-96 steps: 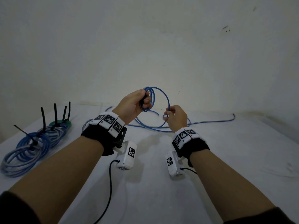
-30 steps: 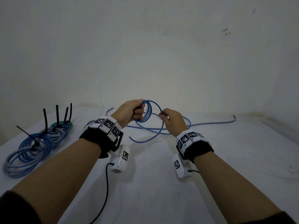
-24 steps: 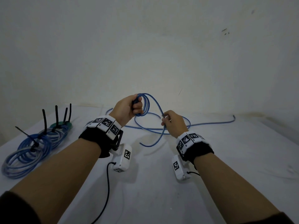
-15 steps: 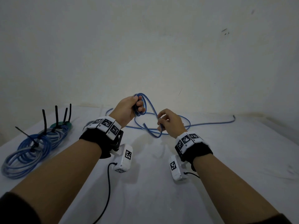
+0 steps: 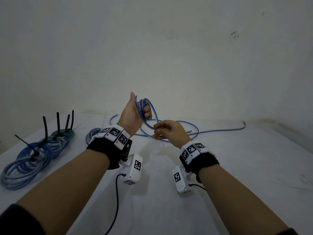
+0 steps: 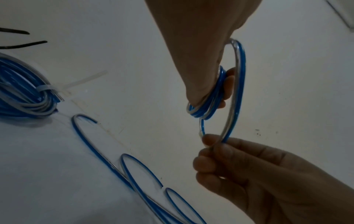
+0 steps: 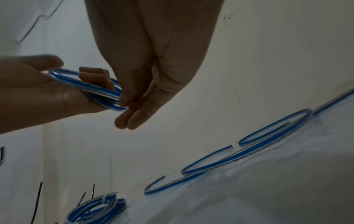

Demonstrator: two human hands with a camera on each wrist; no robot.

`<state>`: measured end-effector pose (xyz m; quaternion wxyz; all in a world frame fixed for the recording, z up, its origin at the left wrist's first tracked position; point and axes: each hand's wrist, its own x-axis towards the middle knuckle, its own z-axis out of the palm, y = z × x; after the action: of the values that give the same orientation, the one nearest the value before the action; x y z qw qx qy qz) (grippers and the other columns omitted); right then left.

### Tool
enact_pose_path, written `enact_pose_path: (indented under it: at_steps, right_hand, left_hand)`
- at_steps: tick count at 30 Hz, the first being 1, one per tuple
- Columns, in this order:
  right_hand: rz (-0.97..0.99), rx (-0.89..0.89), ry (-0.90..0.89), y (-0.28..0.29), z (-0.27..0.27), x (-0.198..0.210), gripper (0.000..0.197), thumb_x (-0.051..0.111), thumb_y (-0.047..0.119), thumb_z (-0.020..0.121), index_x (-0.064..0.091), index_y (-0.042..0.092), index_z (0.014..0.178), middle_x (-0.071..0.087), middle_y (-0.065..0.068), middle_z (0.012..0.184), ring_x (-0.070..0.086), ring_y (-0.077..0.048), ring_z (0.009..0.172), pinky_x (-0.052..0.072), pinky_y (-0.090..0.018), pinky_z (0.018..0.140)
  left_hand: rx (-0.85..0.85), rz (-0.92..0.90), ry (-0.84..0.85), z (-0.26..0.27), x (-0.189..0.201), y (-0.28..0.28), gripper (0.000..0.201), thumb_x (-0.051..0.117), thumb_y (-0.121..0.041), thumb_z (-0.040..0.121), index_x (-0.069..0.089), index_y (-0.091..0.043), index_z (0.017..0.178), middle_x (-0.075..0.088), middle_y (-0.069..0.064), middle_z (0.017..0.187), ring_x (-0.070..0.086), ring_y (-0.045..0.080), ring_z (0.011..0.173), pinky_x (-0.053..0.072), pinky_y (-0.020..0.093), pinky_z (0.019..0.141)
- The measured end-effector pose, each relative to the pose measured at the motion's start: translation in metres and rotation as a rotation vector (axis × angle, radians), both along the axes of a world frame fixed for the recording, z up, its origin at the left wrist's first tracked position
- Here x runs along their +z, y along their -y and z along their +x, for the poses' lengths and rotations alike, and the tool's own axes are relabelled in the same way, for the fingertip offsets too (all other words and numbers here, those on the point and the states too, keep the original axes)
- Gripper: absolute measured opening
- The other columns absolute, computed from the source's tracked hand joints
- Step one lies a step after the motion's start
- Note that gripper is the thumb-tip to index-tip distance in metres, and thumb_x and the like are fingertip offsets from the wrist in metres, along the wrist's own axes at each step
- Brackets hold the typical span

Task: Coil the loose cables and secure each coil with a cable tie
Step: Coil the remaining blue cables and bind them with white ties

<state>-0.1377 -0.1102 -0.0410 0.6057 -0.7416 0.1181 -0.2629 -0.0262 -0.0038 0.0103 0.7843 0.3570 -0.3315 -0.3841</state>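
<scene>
We are partway through coiling a blue cable (image 5: pixel 145 110) held up in the air above the white desk (image 5: pixel 237 167). Our left hand (image 5: pixel 133 114) is raised, thumb upward, its fingers curled round several finished turns of the cable gathered in the palm. Just below and to the right of it, our right hand (image 5: pixel 169 132) pinches the same cable between thumb and fingertips, feeding one more loop up toward the bundle; from the left wrist view a cut end of the cable shows at that pinch. Beyond both hands, more loose blue cable (image 5: pixel 220 131) lies in open curves on the desk; we cannot tell whether it is the same piece. Well to the left of the left hand lie finished coils (image 5: pixel 32 158), each bound with a black cable tie (image 5: pixel 45 128) whose tail sticks upward.

We judge the step in hand to be the winding itself. The next move calls for laying this loop into the left hand's grip without letting the springy turns slip open.
</scene>
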Motion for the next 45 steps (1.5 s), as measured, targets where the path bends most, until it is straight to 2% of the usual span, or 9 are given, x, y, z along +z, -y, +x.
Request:
enact_pose_path:
  at_steps: [11,14,17,20,23,33,39,43,45]
  right_hand:
    - [-0.048,0.026,-0.028,-0.011,0.001,0.003,0.011,0.054,0.004,0.091,0.059,0.005,0.101,0.062,-0.011,0.068,0.064,-0.018,0.052,0.058,-0.03,0.06]
    - [-0.206,-0.186,0.042,-0.003,-0.003,0.005,0.006,0.059,0.012,0.089,0.056,0.014,0.085,0.055,-0.007,0.062,0.056,-0.017,0.045,0.051,-0.032,0.053]
    - [-0.35,-0.403,0.223,0.007,-0.002,0.009,0.011,0.058,0.009,0.087,0.053,0.015,0.094,0.057,-0.005,0.086,0.058,-0.016,0.07,0.05,-0.033,0.065]
    - [-0.611,-0.3,0.238,0.009,-0.002,0.02,0.04,0.051,0.004,0.09,0.051,0.019,0.128,0.049,0.006,0.127,0.044,-0.006,0.112,0.04,-0.019,0.092]
    - [-0.75,-0.184,0.193,0.012,0.004,0.028,0.039,0.046,0.004,0.09,0.055,0.013,0.127,0.054,0.0,0.131,0.039,-0.003,0.123,0.025,-0.013,0.106]
    - [-0.485,-0.111,0.051,0.013,0.004,0.028,0.031,0.042,0.012,0.099,0.057,0.004,0.125,0.06,-0.015,0.119,0.053,-0.021,0.112,0.04,-0.033,0.102]
    - [-0.417,-0.058,0.139,0.006,-0.001,0.035,0.027,0.038,0.006,0.099,0.062,0.003,0.112,0.06,0.002,0.085,0.055,-0.003,0.077,0.045,-0.012,0.075]
    - [-0.385,-0.036,0.075,0.007,0.0,0.032,0.03,0.044,0.001,0.095,0.054,0.002,0.123,0.061,-0.006,0.102,0.057,0.004,0.079,0.046,-0.012,0.071]
    - [-0.405,-0.029,0.068,0.011,-0.001,0.031,0.034,0.047,-0.005,0.091,0.052,0.003,0.124,0.063,-0.011,0.11,0.062,-0.013,0.091,0.049,-0.017,0.076]
  left_hand:
    - [0.072,0.043,0.207,-0.006,-0.008,0.005,0.027,0.024,-0.018,0.103,0.044,-0.011,0.085,0.039,-0.002,0.066,0.04,0.007,0.051,0.039,0.019,0.057]
    - [0.095,0.092,0.275,0.0,-0.008,0.003,0.029,0.024,-0.016,0.102,0.044,-0.01,0.082,0.043,-0.009,0.053,0.036,0.006,0.045,0.031,0.02,0.057]
    - [0.108,0.204,0.38,0.003,-0.009,0.0,0.037,0.024,-0.023,0.103,0.049,-0.009,0.078,0.04,-0.01,0.047,0.03,0.006,0.043,0.027,0.018,0.049]
    - [0.098,0.318,0.478,0.0,-0.011,0.0,0.047,0.023,-0.031,0.102,0.051,-0.008,0.072,0.035,-0.01,0.042,0.026,0.005,0.039,0.025,0.016,0.042]
    - [0.105,0.358,0.573,-0.003,-0.011,0.001,0.046,0.026,-0.032,0.102,0.05,-0.009,0.07,0.032,-0.011,0.042,0.025,0.005,0.039,0.025,0.016,0.043]
    - [0.052,0.31,0.579,-0.008,-0.016,0.003,0.042,0.025,-0.029,0.103,0.052,-0.007,0.081,0.036,-0.013,0.046,0.028,0.005,0.043,0.03,0.015,0.047]
    - [0.063,0.293,0.645,-0.014,-0.011,0.002,0.035,0.03,-0.026,0.102,0.053,-0.007,0.084,0.037,-0.001,0.061,0.032,0.008,0.048,0.036,0.022,0.055]
    - [0.177,0.293,0.664,-0.009,-0.013,0.004,0.029,0.036,-0.024,0.101,0.051,-0.005,0.086,0.037,-0.002,0.062,0.038,0.005,0.045,0.041,0.019,0.055]
    - [0.189,0.297,0.649,-0.007,-0.015,0.005,0.024,0.038,-0.023,0.1,0.049,-0.004,0.089,0.039,0.0,0.063,0.041,0.004,0.044,0.046,0.022,0.059]
